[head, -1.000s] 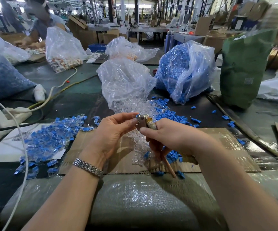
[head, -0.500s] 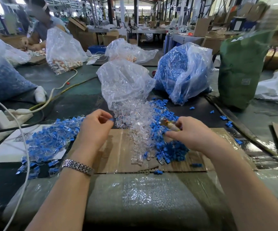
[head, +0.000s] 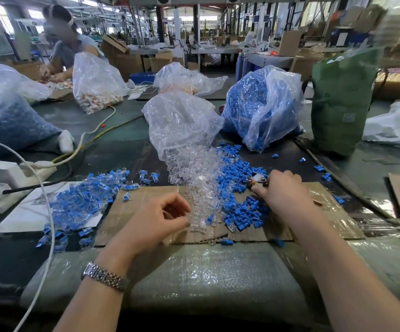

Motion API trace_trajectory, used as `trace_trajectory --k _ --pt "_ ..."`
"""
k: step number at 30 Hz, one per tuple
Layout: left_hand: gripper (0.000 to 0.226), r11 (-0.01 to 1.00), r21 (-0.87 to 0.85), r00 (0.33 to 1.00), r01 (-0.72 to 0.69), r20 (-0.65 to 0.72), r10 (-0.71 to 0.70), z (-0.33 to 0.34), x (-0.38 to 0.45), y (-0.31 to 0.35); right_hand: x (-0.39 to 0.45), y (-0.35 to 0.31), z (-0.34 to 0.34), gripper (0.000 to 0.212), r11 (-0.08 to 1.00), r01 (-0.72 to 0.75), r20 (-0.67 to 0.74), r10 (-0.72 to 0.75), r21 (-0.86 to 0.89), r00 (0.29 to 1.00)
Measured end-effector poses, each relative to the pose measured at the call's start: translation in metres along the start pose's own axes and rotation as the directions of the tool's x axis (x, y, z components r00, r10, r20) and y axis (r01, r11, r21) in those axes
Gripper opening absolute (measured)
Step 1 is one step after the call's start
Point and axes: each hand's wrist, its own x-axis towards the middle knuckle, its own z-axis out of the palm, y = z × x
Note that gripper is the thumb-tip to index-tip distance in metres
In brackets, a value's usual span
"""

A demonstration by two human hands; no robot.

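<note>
A heap of clear plastic pieces (head: 199,173) spills from a clear bag (head: 179,121) onto a cardboard sheet (head: 143,202). Loose blue caps (head: 238,207) lie beside it on the right. My left hand (head: 158,224) sits at the near edge of the clear heap, fingers curled against the thumb, pinching a clear piece. My right hand (head: 282,192) rests on the blue caps and grips a small metal-tipped tool (head: 256,182), with its index finger reaching down into the caps. A pile of joined blue-and-clear parts (head: 79,204) lies to the left on white paper.
A bag of blue caps (head: 261,104) and a green sack (head: 340,99) stand behind on the right. A white power strip (head: 7,180) and its cable (head: 47,212) are at the left. Another person (head: 69,49) works at the far left, among more bags.
A second ago both hands met at chest height around the tool and a part. The left hand then swung to the left pile and now sits at the clear heap; the right hand dropped onto the blue caps.
</note>
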Motion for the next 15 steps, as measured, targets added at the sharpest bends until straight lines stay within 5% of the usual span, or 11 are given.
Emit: trace_trajectory --k 3,5,9,15 --pt "0.02 1.0 0.021 0.999 -0.022 0.038 0.021 0.003 -0.002 -0.004 -0.007 0.004 -0.009 0.035 0.994 0.105 -0.089 -0.103 0.021 0.991" --pt "0.025 0.999 0.013 0.999 -0.031 0.031 0.031 0.004 -0.003 -0.007 -0.013 0.005 -0.017 0.011 0.971 0.204 -0.01 -0.205 0.121 0.979" --pt "0.031 0.999 0.022 0.999 -0.033 0.016 0.033 0.009 -0.004 -0.009 -0.022 -0.01 -0.021 0.008 0.933 0.34 0.182 -0.357 0.118 0.916" --pt "0.021 0.992 0.101 0.995 -0.08 -0.056 0.086 0.014 -0.004 -0.01 -0.023 -0.023 -0.006 0.009 0.931 0.348 0.111 -0.359 0.11 0.927"
